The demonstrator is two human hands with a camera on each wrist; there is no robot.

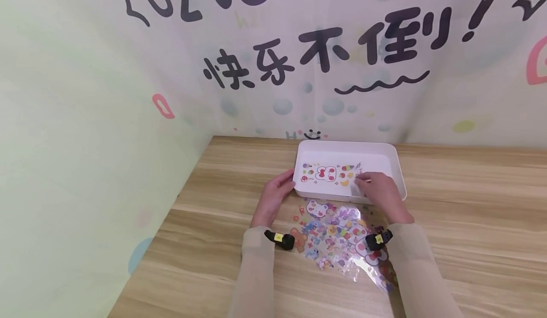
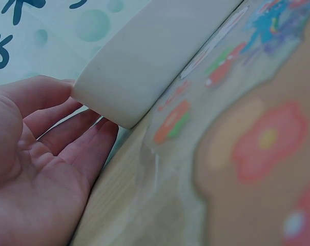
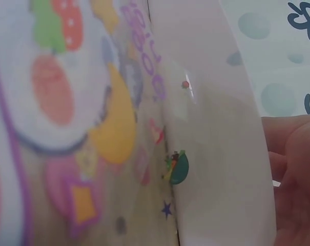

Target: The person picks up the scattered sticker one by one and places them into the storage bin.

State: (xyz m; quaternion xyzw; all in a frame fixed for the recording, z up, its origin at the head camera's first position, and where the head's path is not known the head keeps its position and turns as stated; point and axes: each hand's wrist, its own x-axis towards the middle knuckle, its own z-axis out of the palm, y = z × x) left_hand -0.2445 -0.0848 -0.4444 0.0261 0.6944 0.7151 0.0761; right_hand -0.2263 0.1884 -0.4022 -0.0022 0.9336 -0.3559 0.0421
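A white tray (image 1: 350, 197) stands by the wall, with a red-bowed bunny (image 1: 326, 174), small fruit pictures and lettering on its floor. My left hand (image 1: 273, 192) holds the tray's near left corner, thumb at the front and fingers along the side. In the left wrist view, that thumb (image 2: 47, 92) touches the rim. Over the tray's near wall reaches my right hand (image 1: 380, 190), its bent fingertips low beside the pictures. A small white sliver (image 3: 276, 183) shows among its fingers; whether they pinch it is unclear, as the tray wall hides the tips.
Several clear sheets of cartoon stickers (image 1: 333, 237) lie overlapping on the wooden table (image 1: 213, 204), just in front of the tray and between my forearms. A printed wall cloth (image 1: 278, 118) rises right behind the tray. Another pale wall (image 1: 85, 142) borders the table's left side.
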